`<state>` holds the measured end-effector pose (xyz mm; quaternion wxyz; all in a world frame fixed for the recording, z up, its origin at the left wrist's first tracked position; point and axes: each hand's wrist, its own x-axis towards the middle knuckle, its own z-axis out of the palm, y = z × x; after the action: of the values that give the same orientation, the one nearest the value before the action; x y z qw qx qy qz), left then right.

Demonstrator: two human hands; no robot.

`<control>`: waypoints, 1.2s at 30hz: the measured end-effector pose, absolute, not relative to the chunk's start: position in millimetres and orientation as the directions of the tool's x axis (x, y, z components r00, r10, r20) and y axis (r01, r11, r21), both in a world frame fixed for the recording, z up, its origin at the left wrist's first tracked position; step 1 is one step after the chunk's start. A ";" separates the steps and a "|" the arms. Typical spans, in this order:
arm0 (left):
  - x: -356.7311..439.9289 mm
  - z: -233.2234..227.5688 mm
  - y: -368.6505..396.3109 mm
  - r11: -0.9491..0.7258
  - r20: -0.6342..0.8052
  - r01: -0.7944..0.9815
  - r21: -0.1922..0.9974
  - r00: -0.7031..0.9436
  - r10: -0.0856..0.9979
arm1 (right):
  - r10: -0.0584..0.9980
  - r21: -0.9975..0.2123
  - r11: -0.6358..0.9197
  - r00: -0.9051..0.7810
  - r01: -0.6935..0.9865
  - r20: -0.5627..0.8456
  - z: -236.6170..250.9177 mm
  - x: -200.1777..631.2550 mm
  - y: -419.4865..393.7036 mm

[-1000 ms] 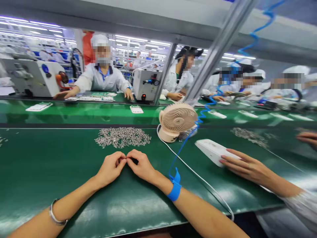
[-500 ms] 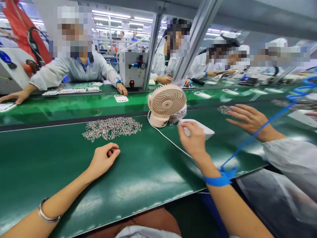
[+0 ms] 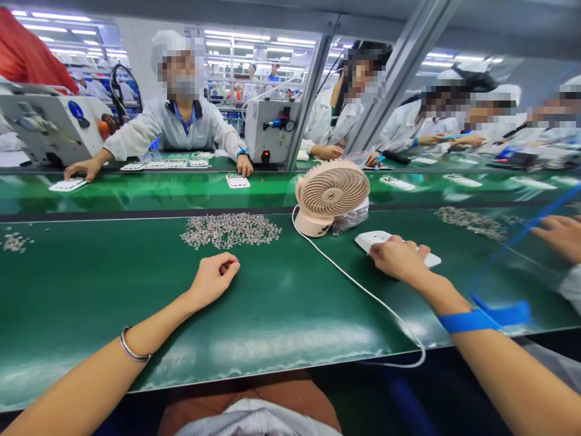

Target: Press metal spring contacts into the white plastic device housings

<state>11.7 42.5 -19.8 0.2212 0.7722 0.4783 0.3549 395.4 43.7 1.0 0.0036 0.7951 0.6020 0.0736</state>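
Observation:
My left hand rests on the green work surface with its fingers curled in towards the thumb; whatever might be inside the curl is hidden. Just beyond it lies a spread-out pile of small silvery metal parts, which look like screws. My right hand is closed over a flat white plastic housing with rounded corners. Its fingers reach over the top and far edge of this housing and hide much of it. A blue wrist strap circles my right wrist.
A beige desk fan stands between my hands, its white cable running to the front edge. Behind it sits a clear plastic bag. More small metal parts lie at right, near a co-worker's hand. Across the green conveyor, co-workers handle white housings.
My right hand has moved from beside the white housing onto it and closed on it. The view has swung left. The co-worker's hand at right has moved off to the right.

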 end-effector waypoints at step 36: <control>18.4 -20.0 30.4 -0.519 0.385 0.511 0.685 0.351 0.854 | 0.675 -0.268 0.661 -0.400 0.701 0.620 24.6 230.2 -56.1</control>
<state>18.4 30.4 -20.0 0.2313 0.7888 0.4325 0.3706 230.2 -56.1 24.6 -0.3617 0.4116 0.8363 0.0180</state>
